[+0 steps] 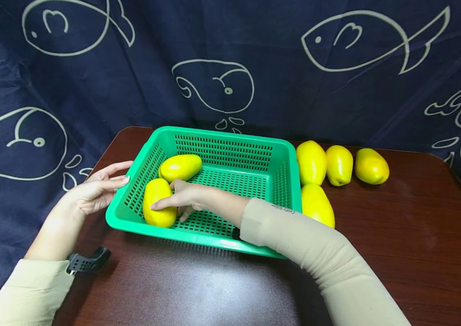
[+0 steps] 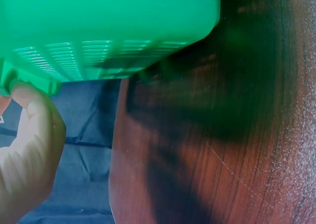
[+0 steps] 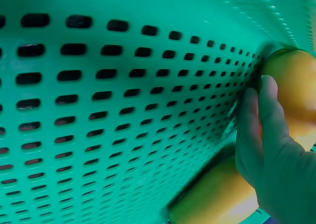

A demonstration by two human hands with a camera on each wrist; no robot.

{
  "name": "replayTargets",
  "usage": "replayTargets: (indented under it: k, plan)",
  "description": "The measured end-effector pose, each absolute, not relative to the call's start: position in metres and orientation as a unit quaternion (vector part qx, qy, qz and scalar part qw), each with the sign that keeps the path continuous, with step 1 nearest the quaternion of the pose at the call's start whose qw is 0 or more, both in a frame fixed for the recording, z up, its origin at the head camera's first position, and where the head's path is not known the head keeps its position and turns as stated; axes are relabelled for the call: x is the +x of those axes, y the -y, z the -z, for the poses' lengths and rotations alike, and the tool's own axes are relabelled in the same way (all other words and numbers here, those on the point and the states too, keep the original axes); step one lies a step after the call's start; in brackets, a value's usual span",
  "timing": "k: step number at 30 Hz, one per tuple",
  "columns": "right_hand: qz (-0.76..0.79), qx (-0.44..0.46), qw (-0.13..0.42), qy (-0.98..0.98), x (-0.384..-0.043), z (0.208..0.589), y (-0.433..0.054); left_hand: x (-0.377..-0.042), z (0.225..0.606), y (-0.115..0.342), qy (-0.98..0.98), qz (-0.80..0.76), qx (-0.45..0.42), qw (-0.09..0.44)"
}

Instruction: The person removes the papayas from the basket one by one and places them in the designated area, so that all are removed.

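Brown table [image 1: 409,217] | our right hand [image 1: 185,195] grips yellow fruit [image 1: 155,189], likely firm, slick: hold mid-girth | left hand [image 1: 87,194] loosely touches basket [image 1: 197,238]

Rectangular green plastic basket [image 1: 214,241], open-topped, walls and floor pierced by rows of narrow slots. Stood mouth-up on the dark red-brown worktop [image 1: 397,222]; left rim touched by the left grip [image 1: 85,195]. Smooth, glossy, bright yellow oblong fruit [image 1: 153,191] noted inside, in the near left corner, long axis set roughly from near wall to far wall; held by the right grip [image 1: 188,197], thumb laid over its top. Second yellow oblong fruit [image 1: 181,167] seen just behind, laid crosswise, slightly aslant, toward the far left corner; contact between the two cannot be judged.
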State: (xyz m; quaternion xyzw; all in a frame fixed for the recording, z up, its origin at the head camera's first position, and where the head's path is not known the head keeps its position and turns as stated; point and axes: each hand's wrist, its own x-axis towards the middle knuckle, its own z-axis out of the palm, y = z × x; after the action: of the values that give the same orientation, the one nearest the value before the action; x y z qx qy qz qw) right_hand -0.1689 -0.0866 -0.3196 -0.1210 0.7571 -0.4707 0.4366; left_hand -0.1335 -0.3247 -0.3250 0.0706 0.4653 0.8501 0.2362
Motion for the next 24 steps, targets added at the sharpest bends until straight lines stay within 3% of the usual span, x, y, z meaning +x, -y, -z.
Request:
replayTargets:
  k: [24]
  plan:
    - [0.486, -0.165, 0.445, -0.734, -0.169, 0.303, 0.093, -0.134, 0.324, 0.324, -0.477, -0.845, 0.069, 0.232]
